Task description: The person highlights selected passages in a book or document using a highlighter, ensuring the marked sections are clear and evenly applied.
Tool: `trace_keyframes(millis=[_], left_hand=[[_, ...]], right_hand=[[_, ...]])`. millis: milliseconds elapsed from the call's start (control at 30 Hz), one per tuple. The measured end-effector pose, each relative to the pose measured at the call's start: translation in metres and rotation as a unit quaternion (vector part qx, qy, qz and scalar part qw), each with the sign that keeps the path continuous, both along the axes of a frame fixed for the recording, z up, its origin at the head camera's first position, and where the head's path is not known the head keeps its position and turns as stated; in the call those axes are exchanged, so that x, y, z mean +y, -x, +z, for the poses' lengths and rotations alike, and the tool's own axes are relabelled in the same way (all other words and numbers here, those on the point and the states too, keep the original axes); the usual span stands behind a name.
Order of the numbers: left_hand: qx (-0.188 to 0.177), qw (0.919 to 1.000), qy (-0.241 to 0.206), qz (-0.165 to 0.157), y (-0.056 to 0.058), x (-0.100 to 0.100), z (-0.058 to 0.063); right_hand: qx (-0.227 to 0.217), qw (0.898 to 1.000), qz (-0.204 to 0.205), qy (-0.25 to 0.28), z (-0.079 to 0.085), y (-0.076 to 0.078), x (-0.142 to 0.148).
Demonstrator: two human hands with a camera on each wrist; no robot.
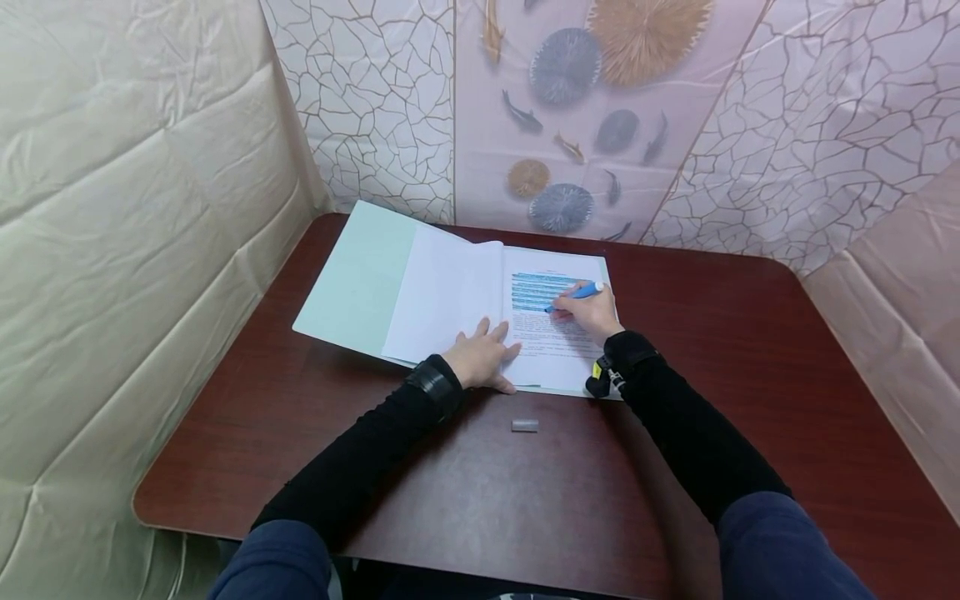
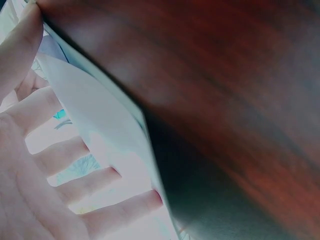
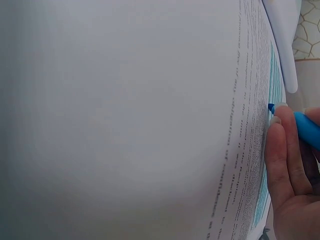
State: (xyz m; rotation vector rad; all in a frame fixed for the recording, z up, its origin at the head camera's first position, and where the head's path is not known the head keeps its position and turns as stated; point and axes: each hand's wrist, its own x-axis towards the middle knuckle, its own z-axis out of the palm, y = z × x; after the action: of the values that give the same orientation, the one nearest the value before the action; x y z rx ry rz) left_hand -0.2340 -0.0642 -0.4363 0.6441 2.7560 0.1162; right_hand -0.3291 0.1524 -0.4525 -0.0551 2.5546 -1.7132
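Observation:
A pale green folder [image 1: 352, 279] lies open on the table with white sheets inside. On its right-hand printed page [image 1: 551, 367], the upper lines are covered in blue highlighting. My right hand [image 1: 592, 312] pinches a blue highlighter [image 1: 583, 291], whose dark blue tip [image 3: 271, 107] is at the lower end of the coloured lines. With fingers spread, my left hand [image 1: 480, 358] rests on the lower part of the sheets near the fold. In the left wrist view, its fingers [image 2: 125, 210] lie across the paper and the thumb is at the folder's edge.
A small grey piece [image 1: 525, 426] lies on the dark red-brown table [image 1: 420, 500] just in front of the folder. Patterned cloth [image 1: 375, 108] hangs behind the table, and cream fabric [image 1: 150, 208] hangs along its left side.

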Motion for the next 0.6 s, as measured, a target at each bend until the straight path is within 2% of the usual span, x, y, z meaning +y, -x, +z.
trace_keyframes(millis=[167, 333, 600], left_hand=[[-0.001, 1.0, 0.002, 0.001, -0.0007, 0.0001, 0.0007], [0.002, 1.0, 0.0, 0.002, -0.0005, 0.0, 0.0004], [0.003, 1.0, -0.002, 0.002, -0.0004, 0.0003, 0.0006]], right_hand=[[-0.005, 1.0, -0.005, -0.015, -0.0016, 0.0016, 0.0022], [-0.013, 1.0, -0.019, -0.003, -0.0028, 0.0036, 0.0041], [-0.012, 1.0, -0.015, -0.004, -0.0033, 0.0042, 0.0058]])
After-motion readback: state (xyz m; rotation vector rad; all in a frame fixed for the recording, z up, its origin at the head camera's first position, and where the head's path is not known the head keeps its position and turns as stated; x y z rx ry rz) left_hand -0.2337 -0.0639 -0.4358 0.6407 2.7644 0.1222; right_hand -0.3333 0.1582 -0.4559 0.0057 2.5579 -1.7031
